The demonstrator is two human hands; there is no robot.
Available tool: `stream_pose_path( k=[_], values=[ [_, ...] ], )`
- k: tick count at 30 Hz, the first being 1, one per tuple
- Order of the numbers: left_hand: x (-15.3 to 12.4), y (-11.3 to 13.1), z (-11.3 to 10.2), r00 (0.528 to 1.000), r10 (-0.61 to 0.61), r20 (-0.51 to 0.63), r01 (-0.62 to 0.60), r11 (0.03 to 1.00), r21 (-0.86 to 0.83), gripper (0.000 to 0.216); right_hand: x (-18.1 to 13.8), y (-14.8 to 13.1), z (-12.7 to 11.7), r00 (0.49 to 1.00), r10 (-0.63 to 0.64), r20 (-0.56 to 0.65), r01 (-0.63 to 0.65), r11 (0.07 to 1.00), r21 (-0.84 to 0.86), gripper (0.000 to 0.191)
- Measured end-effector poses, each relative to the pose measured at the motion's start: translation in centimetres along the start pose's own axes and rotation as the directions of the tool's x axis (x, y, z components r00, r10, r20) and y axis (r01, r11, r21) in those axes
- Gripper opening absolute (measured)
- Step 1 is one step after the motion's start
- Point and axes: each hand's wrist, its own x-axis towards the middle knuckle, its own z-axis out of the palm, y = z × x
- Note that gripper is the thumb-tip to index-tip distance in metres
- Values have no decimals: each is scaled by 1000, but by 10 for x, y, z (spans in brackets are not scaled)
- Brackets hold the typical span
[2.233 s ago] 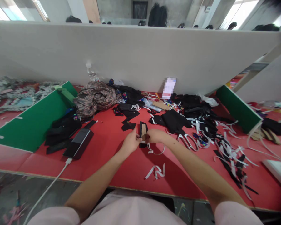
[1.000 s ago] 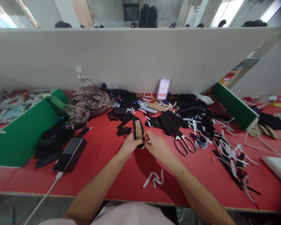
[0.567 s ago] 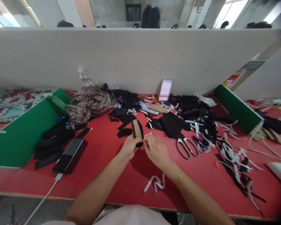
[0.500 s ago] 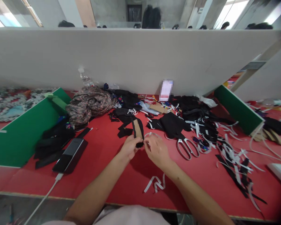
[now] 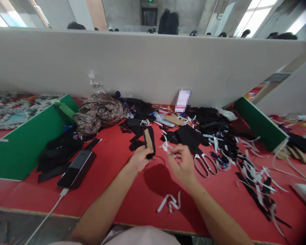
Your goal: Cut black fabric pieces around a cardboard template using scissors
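My left hand (image 5: 140,159) grips the lower end of a small cardboard piece wrapped in black fabric (image 5: 149,140), held upright above the red table (image 5: 132,200). My right hand (image 5: 181,162) is a little to the right of it, fingers pinched on a thin white strip (image 5: 166,147) that curls up from them. The two hands are apart. More white strips (image 5: 171,201) lie on the table near my forearms. Large scissors (image 5: 203,162) lie just right of my right hand.
Black fabric pieces (image 5: 186,134) and white strip offcuts (image 5: 252,170) litter the right side. A patterned cloth bundle (image 5: 99,114) and a water bottle (image 5: 95,85) sit at the back left. A dark device with a white cable (image 5: 78,165) lies left, green dividers (image 5: 28,139) flank the table.
My right hand has pulled away to the right from the wrapped cardboard, drawing the white strip with it. The left hand keeps its hold on the cardboard.
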Motion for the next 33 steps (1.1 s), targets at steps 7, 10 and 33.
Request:
stream_pose_path(
  k=[7, 10, 33],
  values=[
    [3, 0, -4, 996, 81, 32, -76, 988, -135, 23, 26, 35, -4, 952, -85, 293, 203, 892, -404, 13],
    [4, -6, -3, 997, 73, -6, -73, 986, -148, 19, 26, 40, 3, 954, -44, 295, 188, 857, -479, 15],
    [-12, 16, -27, 926, -87, 366, 30, 987, 159, 50, 25, 34, -5, 737, -20, 676, -370, 825, 427, 17]
  ],
)
